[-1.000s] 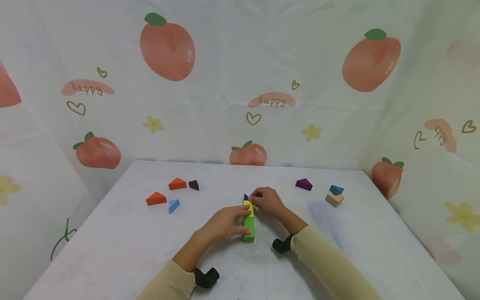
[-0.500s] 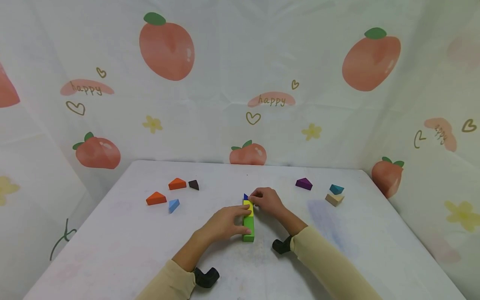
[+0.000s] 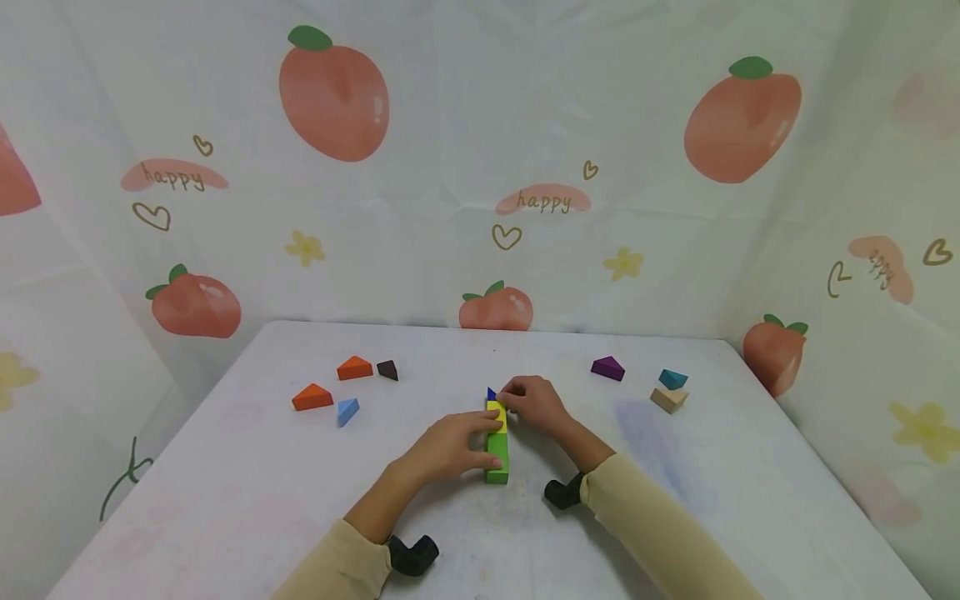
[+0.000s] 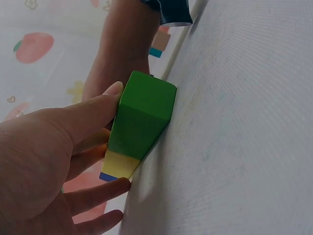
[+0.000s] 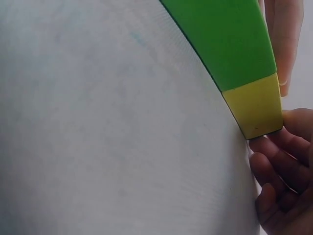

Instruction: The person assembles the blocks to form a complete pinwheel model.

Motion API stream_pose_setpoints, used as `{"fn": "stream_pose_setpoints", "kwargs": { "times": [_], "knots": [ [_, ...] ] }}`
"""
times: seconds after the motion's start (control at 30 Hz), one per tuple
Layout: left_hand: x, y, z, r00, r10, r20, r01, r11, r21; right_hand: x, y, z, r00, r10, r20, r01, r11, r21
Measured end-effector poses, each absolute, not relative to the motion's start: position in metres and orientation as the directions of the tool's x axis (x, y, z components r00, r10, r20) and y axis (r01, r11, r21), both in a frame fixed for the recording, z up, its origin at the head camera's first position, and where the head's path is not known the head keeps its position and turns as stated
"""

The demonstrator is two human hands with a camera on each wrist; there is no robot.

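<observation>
A green block (image 3: 497,450) and a yellow block (image 3: 496,421) lie end to end in a row at the table's middle. At the row's far end a blue triangular block (image 3: 492,394) shows its tip. My left hand (image 3: 447,446) rests on the row with fairly straight fingers, its thumb on the green block and a fingertip on the yellow one. Around the far end curl the fingers of my right hand (image 3: 537,402), pinching the blue block, which they partly cover. In the right wrist view the yellow block (image 5: 255,107) meets those fingers.
To the left lie two orange triangular blocks (image 3: 312,397), a dark block (image 3: 387,370) and a light blue triangular block (image 3: 347,412). On the right are a purple block (image 3: 608,368), a teal block (image 3: 673,380) and a wooden-coloured block (image 3: 669,400). A printed cloth hangs behind the table.
</observation>
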State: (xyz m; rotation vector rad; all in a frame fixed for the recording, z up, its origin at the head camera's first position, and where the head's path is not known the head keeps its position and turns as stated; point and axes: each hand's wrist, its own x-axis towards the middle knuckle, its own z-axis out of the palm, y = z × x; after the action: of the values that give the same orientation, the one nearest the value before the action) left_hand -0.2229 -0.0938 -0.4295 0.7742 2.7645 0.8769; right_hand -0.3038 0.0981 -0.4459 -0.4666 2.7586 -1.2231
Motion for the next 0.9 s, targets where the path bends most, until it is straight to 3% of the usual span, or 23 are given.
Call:
{"fn": "stream_pose_setpoints", "kwargs": {
  "times": [0.53,0.9],
  "knots": [
    [-0.225,-0.091,-0.429,-0.859,0.512,0.018,0.427,0.698,0.575,-0.309,0.113,-0.428,-0.954,-0.298,0.035,-0.241,0.691,-0.681],
    [-0.224,-0.093,-0.433,-0.863,0.505,0.007,0.41,0.693,0.593,-0.321,0.139,-0.406,-0.938,-0.315,0.148,-0.344,0.775,-0.53]
  ]
}}
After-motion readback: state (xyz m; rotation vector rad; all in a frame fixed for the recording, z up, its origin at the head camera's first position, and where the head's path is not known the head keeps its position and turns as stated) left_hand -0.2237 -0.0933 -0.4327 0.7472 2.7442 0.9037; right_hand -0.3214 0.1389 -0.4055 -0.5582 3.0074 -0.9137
